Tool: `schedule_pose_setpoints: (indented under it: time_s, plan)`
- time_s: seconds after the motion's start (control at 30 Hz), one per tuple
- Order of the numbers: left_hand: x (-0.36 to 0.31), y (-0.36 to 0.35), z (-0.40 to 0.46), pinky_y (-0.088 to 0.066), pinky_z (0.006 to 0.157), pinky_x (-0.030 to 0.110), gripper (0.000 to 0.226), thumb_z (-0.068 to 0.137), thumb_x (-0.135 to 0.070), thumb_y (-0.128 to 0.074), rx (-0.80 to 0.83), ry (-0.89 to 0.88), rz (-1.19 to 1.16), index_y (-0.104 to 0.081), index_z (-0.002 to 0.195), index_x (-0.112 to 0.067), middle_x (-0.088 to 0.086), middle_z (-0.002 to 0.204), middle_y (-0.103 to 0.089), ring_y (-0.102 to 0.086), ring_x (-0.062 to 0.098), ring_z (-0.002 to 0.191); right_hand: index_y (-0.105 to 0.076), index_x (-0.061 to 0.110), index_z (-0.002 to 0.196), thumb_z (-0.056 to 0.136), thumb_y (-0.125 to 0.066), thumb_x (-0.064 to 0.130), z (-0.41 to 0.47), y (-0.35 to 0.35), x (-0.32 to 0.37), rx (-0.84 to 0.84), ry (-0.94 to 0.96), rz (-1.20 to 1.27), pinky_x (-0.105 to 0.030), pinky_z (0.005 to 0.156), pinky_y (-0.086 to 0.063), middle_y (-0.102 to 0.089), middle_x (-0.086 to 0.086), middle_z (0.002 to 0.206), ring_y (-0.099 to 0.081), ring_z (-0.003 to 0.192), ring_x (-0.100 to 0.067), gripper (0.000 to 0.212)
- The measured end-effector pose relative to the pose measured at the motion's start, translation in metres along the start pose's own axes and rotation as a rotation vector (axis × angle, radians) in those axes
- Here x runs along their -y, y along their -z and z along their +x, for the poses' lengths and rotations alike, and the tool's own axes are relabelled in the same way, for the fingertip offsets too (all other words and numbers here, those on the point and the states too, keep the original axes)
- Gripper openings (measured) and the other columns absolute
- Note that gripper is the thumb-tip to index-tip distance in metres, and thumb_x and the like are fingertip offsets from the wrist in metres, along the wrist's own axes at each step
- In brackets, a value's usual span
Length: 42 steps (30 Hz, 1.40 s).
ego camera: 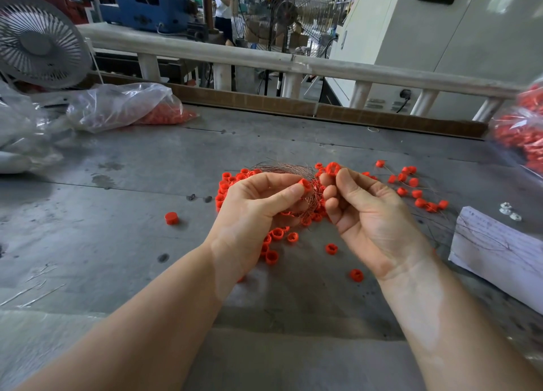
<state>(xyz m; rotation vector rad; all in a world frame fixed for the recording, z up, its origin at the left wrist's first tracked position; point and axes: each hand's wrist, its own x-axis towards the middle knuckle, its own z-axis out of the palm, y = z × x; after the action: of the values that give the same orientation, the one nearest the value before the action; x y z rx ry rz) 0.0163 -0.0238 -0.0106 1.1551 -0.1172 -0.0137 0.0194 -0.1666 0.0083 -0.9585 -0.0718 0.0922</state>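
My left hand (258,205) pinches a small red plastic cap (305,184) between thumb and forefinger and also holds a bundle of thin wires (282,168) that fans out behind it. My right hand (361,208) faces it, palm up, pinching another red cap (333,168) at its fingertips. Whether a wire runs into that cap is too fine to tell. Under and around both hands lies a heap of several red caps (276,233) on the grey metal table (147,214). More caps with wires attached (417,190) lie to the right.
A clear bag of red caps (123,108) lies at the back left beside a white fan (38,40). Another bag of red parts (520,132) sits at the right edge. A folded paper (496,252) and small white nuts (508,211) lie front right. One person stands far behind the railing.
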Motion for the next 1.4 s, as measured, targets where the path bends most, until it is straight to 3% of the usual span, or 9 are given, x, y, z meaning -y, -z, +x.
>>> schedule_pose_setpoints:
  time_s: [0.23,0.3,0.43,0.6,1.07,1.4]
  plan:
    - [0.000,0.001,0.001,-0.051,0.054,0.017,0.021,0.061,-0.015,-0.070,0.011,0.009,-0.072,-0.069,0.081,-0.009,0.004,0.073,-0.071,-0.067,0.008,0.062,-0.070,0.011,0.069,0.068,-0.063,0.013,0.000,0.002,-0.003,0.000,0.128,-0.131,-0.014,0.054,-0.050,-0.069,-0.002,0.067,-0.062,0.058,-0.004,0.007]
    - [0.000,0.001,0.002,-0.052,0.056,0.016,0.020,0.062,-0.012,-0.068,0.014,0.006,-0.115,-0.068,0.082,-0.007,0.005,0.072,-0.071,-0.067,0.008,0.062,-0.067,0.014,0.073,0.070,-0.066,0.013,0.000,0.003,-0.005,-0.015,0.267,-0.309,-0.015,0.057,-0.050,-0.069,0.000,0.067,-0.061,0.060,-0.005,0.003]
    - [0.000,0.000,0.002,-0.053,0.058,0.016,0.021,0.063,-0.010,-0.067,0.025,0.000,-0.138,-0.068,0.083,-0.005,0.003,0.072,-0.071,-0.068,0.008,0.064,-0.067,0.022,0.076,0.080,-0.069,0.001,-0.001,0.002,-0.008,-0.083,0.633,-0.814,-0.015,0.066,-0.048,-0.068,0.009,0.068,-0.061,0.066,-0.001,0.021]
    - [-0.001,0.000,0.001,-0.053,0.058,0.016,0.020,0.063,-0.009,-0.067,0.027,-0.023,-0.130,-0.069,0.083,-0.004,0.005,0.071,-0.071,-0.068,0.009,0.063,-0.070,0.007,0.084,0.082,-0.066,0.003,-0.006,-0.001,-0.013,-0.042,0.897,-1.130,-0.012,0.074,-0.046,-0.066,0.003,0.079,-0.061,0.078,-0.005,0.006]
    - [-0.001,-0.002,0.000,-0.054,0.060,0.018,0.021,0.059,-0.012,-0.069,0.005,-0.066,-0.095,-0.069,0.079,-0.006,0.005,0.072,-0.071,-0.067,0.009,0.063,-0.069,0.001,0.083,0.083,-0.066,-0.002,-0.005,0.002,-0.013,-0.047,1.033,-1.298,-0.016,0.073,-0.047,-0.065,-0.004,0.080,-0.057,0.077,-0.008,0.004]
    - [0.001,-0.001,0.000,-0.057,0.072,0.023,0.020,0.059,-0.015,-0.071,0.016,-0.084,-0.043,-0.073,0.079,-0.011,0.007,0.078,-0.073,-0.069,0.014,0.071,-0.069,0.000,0.082,0.082,-0.066,-0.003,-0.006,0.002,-0.013,-0.039,1.082,-1.315,-0.020,0.072,-0.049,-0.065,-0.005,0.080,-0.059,0.077,-0.013,0.004]
